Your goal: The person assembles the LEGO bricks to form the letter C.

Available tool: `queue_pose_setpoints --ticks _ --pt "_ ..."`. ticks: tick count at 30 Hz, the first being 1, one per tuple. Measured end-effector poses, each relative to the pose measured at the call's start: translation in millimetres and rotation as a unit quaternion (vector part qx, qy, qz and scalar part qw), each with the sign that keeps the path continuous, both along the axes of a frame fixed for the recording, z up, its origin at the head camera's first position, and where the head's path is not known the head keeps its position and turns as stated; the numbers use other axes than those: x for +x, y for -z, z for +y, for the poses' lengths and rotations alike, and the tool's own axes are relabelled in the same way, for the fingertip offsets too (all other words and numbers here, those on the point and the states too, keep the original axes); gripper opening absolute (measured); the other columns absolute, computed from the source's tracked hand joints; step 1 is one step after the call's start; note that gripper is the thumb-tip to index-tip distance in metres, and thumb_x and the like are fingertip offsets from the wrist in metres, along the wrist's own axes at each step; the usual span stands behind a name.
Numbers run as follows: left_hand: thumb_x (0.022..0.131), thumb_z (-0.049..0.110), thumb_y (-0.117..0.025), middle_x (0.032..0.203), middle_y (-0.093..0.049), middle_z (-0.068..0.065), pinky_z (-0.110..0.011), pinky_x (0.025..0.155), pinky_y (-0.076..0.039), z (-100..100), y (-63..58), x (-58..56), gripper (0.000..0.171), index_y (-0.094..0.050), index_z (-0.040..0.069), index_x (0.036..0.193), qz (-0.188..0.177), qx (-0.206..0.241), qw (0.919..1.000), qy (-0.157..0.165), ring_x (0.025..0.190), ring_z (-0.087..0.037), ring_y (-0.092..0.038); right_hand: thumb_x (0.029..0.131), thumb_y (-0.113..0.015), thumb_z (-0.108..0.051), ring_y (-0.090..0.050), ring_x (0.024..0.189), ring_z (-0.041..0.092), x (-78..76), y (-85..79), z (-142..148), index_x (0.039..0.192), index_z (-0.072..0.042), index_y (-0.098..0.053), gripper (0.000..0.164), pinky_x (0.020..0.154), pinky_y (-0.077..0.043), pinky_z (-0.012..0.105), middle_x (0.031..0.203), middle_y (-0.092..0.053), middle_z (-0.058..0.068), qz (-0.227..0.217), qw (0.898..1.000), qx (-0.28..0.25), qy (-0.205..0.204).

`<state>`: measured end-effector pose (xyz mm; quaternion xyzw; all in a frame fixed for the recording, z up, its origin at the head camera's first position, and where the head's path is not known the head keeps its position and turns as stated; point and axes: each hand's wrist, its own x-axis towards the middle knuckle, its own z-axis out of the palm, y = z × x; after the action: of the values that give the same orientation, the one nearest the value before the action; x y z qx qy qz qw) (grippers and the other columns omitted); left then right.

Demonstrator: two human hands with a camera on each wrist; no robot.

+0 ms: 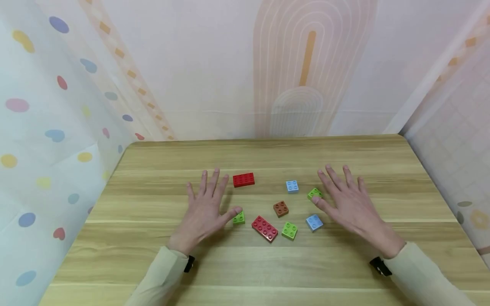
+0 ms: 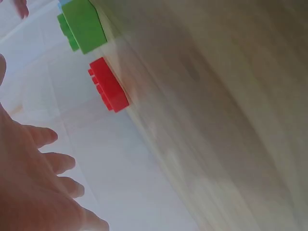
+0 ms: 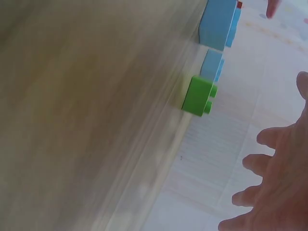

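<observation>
While nothing is held, the left hand (image 1: pixel 203 214) is raised over the left of the wood-grained table (image 1: pixel 275 272), and the right hand (image 1: pixel 350 208) is raised over the right. Each grip is spread wide, with fingers and thumb apart and the back of the hand turned up. Part of a left lime-green square plastic brick (image 1: pixel 239 219) is hidden from above by the left thumb, and part of a right lime-green square plastic brick (image 1: pixel 314 192) by the right thumb; no contact is shown in the wrist views.

Between the hands, a brown square plastic brick (image 1: pixel 281 208) is placed near the middle. On its near side are set a dark red oblong plastic brick (image 1: pixel 265 229), a near lime-green square plastic brick (image 1: pixel 289 230) and a mid-blue square plastic brick (image 1: pixel 314 222), from left to right. Farther off, a bright red oblong plastic brick (image 1: pixel 243 179) is set just beside the left fingertips, with a pale blue square plastic brick (image 1: pixel 292 186) to its right.

All are laid studs up and unstacked, presumably so that they are borne steadily by their undersides and can be taken singly. The hands seem to be held out sideways so that the middle is left uncovered.
</observation>
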<state>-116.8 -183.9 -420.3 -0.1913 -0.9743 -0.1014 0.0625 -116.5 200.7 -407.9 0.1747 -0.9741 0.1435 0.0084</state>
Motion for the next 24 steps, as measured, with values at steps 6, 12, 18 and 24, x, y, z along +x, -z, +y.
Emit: queue_pose_setpoints --ticks 6,12,18,24 --pt "0.090 0.075 -0.042 0.165 -0.006 -0.012 -0.076 0.108 -0.003 7.9 -1.3 5.1 0.096 -0.018 0.012 0.159 0.008 -0.008 0.9996 0.025 0.149 -0.039 -0.001 0.100 -0.038 -0.061 0.007 0.147 0.042 5.5 -0.8 -6.3 0.159 -0.017 -0.017 0.076 0.109 -0.001 0.074 0.164 -0.010 0.012 0.004 1.000 0.000 -0.011" --pt "0.091 0.074 -0.043 0.165 -0.009 -0.011 -0.075 0.108 0.003 15.5 -2.2 8.7 0.094 -0.024 0.010 0.157 0.007 -0.004 0.9985 0.054 0.149 -0.035 0.004 0.100 -0.039 -0.061 0.006 0.148 0.040 9.7 -1.3 -11.5 0.159 -0.017 -0.018 0.077 0.110 -0.002 0.073 0.164 -0.009 0.008 0.005 1.000 -0.006 -0.026" --pt "0.090 0.069 -0.052 0.162 -0.020 -0.013 -0.075 0.109 -0.001 20.6 0.7 11.2 0.090 -0.034 0.007 0.154 0.022 -0.005 0.9964 0.081 0.149 -0.038 -0.008 0.099 -0.043 -0.062 0.003 0.148 0.038 15.4 1.0 -16.2 0.159 -0.016 -0.022 0.078 0.111 -0.007 0.072 0.164 -0.012 0.007 0.012 0.999 -0.008 -0.045" --pt "0.090 0.062 -0.059 0.158 -0.032 -0.012 -0.069 0.113 -0.009 27.4 1.4 14.5 0.083 -0.039 0.010 0.151 0.029 -0.006 0.9930 0.115 0.146 -0.038 -0.023 0.098 -0.045 -0.061 -0.001 0.148 0.039 21.3 3.4 -20.6 0.159 -0.017 -0.022 0.078 0.113 -0.008 0.069 0.164 -0.014 0.009 0.021 0.998 -0.004 -0.066"
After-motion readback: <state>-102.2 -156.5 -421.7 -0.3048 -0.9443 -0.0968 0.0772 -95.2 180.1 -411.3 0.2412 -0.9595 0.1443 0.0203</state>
